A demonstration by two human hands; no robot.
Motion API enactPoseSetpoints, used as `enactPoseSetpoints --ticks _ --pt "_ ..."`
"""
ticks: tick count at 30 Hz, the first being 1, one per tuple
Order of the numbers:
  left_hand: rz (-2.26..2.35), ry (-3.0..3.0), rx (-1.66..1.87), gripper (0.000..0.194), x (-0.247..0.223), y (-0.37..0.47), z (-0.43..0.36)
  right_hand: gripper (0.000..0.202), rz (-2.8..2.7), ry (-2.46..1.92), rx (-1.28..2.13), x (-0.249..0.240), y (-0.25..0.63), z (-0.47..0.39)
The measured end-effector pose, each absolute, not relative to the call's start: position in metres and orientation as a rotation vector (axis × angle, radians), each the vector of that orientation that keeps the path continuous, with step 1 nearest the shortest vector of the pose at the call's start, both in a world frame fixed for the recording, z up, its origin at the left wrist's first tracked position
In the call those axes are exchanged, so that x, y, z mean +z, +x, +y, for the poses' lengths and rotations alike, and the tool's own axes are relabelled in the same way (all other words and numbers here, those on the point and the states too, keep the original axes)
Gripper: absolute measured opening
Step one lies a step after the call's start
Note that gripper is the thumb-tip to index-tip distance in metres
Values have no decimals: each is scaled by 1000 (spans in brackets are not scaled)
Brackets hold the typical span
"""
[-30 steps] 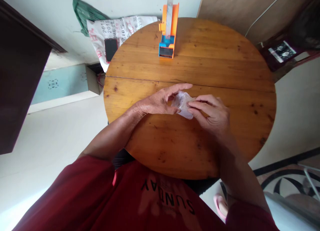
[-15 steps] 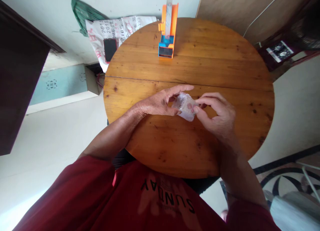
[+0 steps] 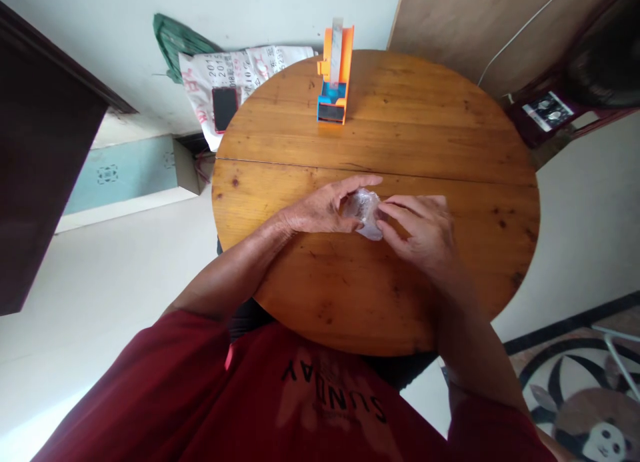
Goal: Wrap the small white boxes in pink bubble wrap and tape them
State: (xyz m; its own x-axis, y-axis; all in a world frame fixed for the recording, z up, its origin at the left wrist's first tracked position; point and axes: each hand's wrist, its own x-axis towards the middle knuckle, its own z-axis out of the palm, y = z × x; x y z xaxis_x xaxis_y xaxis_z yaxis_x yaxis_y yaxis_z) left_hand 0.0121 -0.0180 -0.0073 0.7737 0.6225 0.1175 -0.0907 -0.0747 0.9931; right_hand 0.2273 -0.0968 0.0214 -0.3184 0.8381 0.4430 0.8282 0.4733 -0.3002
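Observation:
Between my hands, over the middle of the round wooden table (image 3: pixel 320 275), is a crumpled piece of clear plastic (image 3: pixel 367 212). My left hand (image 3: pixel 325 207) curves round its left side, with the thumb and fingers gripping it. On the right side, the fingertips of my right hand (image 3: pixel 417 229) press together at the plastic's edge. Part of the plastic is hidden by the fingers, and what lies inside it cannot be made out.
An orange and blue tape dispenser (image 3: pixel 337 75) stands near the table's far edge. Beyond the left edge, a dark phone (image 3: pixel 225 109) rests on a printed white sack (image 3: pixel 200 82), with a green bag (image 3: pixel 177 42) behind. A dark fan-like object (image 3: pixel 607 55) is at upper right.
My right hand has shifted left, closer to my left hand, and its fingers now cover more of the plastic's right side. The camera view has moved slightly.

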Motion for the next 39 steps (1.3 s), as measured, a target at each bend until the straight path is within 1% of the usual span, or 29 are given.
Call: enactPoseSetpoints --ticks 4,7,14,22,29,39 --pt "467 1538 603 79 -5 13 -19 14 -2146 -1381 -130 15 222 -96" --pt "463 1560 601 80 -7 13 -18 13 -2110 -1383 -144 12 221 -96" --pt "469 1629 596 82 -12 13 -17 11 -2014 -1361 5 14 222 -96" --pt "443 1522 571 86 -11 13 -17 12 -1906 -1348 170 21 221 -97" --pt "459 1486 606 89 -15 15 -18 13 -1661 -1349 445 27 225 -98" --pt "394 1542 612 91 -5 14 -18 18 -1477 -1257 496 0 243 -77"
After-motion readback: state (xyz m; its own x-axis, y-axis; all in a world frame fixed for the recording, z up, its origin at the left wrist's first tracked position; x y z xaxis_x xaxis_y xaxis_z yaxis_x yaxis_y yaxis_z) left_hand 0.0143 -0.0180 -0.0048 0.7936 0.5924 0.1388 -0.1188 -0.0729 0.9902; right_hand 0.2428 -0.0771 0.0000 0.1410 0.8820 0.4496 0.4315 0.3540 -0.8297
